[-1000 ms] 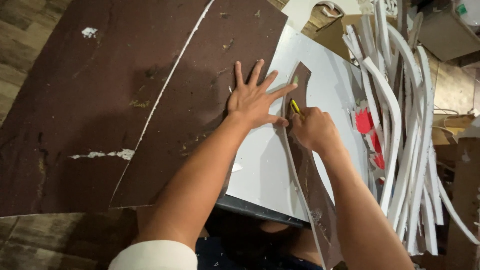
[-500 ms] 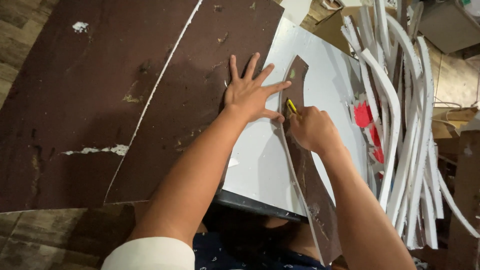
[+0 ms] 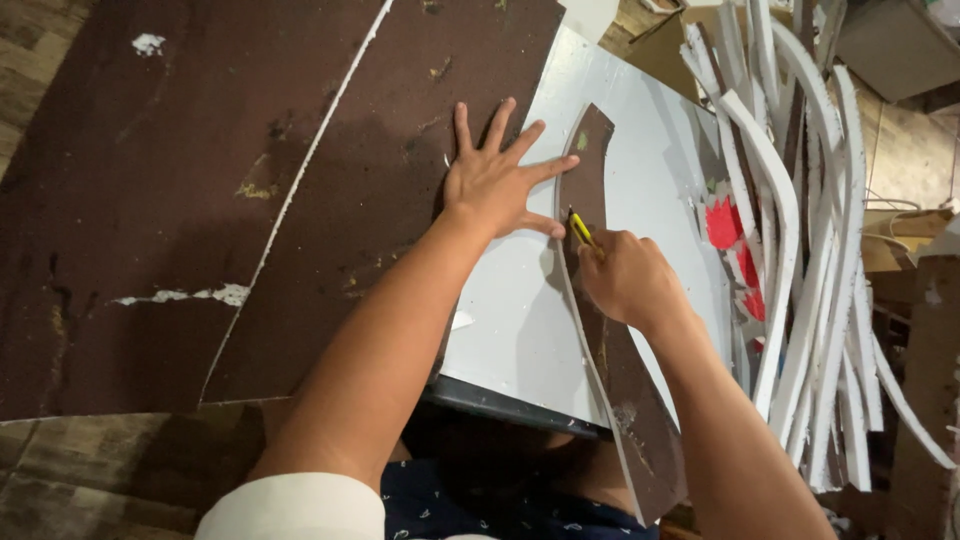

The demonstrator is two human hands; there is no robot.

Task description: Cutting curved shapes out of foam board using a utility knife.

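Curved strip: a long, narrow, dark brown curved strip of board (image 3: 600, 330) lies on the pale sheet, running from near the sheet's far edge down past its near edge toward the person's lap.
Yellow tool: a small yellow-tipped cutting tool (image 3: 580, 230) sits at the strip's left edge, its tip just beside the left thumb.
Right hand: the right hand (image 3: 625, 275) is curled in a fist around the tool, fingers folded tight together over the strip.
Left hand: the left hand (image 3: 495, 180) lies flat, fingers spread wide, the palm on the dark board and the fingertips reaching the pale sheet and the strip's upper part.
Pale sheet: a flat, light grey-white rectangular sheet (image 3: 510, 320) rests under both hands, its dark near edge over the person's knees.
Brown boards: large dark brown flat boards (image 3: 180, 180) with white scuffs and a thin white curved cut line lie to the left, partly under the sheet.
White offcuts: a heap of long curved white foam strips (image 3: 800, 230) is piled to the right of the sheet.
Red patches: red shapes (image 3: 725, 225) show at the sheet's right edge, among the offcuts; what they are cannot be told.
Cardboard: brown cardboard pieces (image 3: 925, 400) stand at the far right.
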